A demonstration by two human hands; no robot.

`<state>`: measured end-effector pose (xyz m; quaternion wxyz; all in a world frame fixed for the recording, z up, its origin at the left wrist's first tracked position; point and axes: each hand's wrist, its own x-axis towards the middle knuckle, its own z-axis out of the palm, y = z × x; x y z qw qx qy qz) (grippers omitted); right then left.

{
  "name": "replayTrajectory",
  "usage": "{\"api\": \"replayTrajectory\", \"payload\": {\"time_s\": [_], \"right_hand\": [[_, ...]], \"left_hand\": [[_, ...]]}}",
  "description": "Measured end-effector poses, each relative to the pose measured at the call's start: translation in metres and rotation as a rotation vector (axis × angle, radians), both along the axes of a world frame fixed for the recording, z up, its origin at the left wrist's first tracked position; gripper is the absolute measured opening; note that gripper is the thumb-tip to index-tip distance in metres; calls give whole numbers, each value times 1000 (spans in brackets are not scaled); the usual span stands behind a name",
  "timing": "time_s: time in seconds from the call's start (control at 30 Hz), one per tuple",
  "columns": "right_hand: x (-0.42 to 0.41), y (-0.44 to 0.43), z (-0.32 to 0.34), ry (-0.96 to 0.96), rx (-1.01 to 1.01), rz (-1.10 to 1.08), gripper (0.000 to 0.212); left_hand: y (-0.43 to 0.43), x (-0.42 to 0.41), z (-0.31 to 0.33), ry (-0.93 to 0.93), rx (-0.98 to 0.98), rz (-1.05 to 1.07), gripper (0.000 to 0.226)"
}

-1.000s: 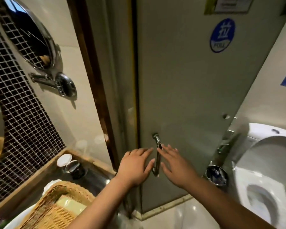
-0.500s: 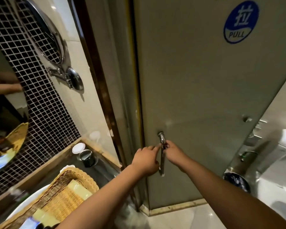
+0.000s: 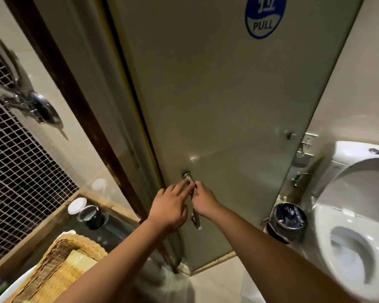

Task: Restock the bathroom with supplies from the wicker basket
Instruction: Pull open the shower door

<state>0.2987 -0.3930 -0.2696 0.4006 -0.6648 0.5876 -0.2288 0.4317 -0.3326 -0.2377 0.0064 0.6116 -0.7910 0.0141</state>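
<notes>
Two grips (image 3: 169, 206) (image 3: 204, 202) on handle (image 3: 196, 219), basket (image 3: 53, 276) down-left

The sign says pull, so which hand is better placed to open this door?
Right. The right hand curls around the handle; the left hand only reaches it with straight fingers.

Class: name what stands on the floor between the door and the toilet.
A metal bin with a dark liner stands there, seen in the head view.
</notes>
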Motion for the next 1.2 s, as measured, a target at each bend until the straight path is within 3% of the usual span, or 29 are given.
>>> {"api": "replayTrajectory", "payload": {"time_s": [0.33,0.53,0.7,0.83,0.93,1.03,1.2], "right_hand": [[-56,112,-12,25,-148,-287,30],[-104,175,-1,65,-103,-500,32],[-133,227,14,132,-163,-671,36],[-136,278,42,-149,-377,-857,32],[-139,312,59,-173,-502,-858,38],[-147,331,70,13,-576,-819,46],[-170,340,75,565,-738,-699,72]], "left_hand": [[73,-34,-15,-108,-65,-342,87],[127,-83,-17,-202,-48,-625,58],[142,-108,-17,-323,-255,-943,64],[148,-132,1,-152,-323,-1026,83],[148,-146,9,35,-266,-999,98],[142,-161,12,106,-188,-910,103],[143,-202,11,104,-120,-970,86]]}}
